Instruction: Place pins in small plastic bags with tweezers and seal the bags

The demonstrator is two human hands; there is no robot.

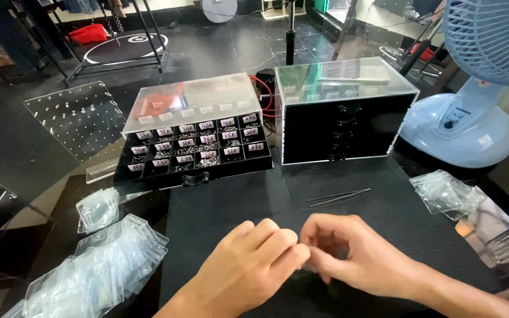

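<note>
Both hands meet low on the dark ribbed mat (337, 176) of the surface. The left hand (254, 259) has its grip curled closed; the right hand (354, 253) pinches something small between them, too hidden to tell its shape or direction. Thin metal tweezers (338, 196) lie beyond, long axis left-right, with free mat around. Soft clear bags (104, 268) are piled at the left edge.
</note>
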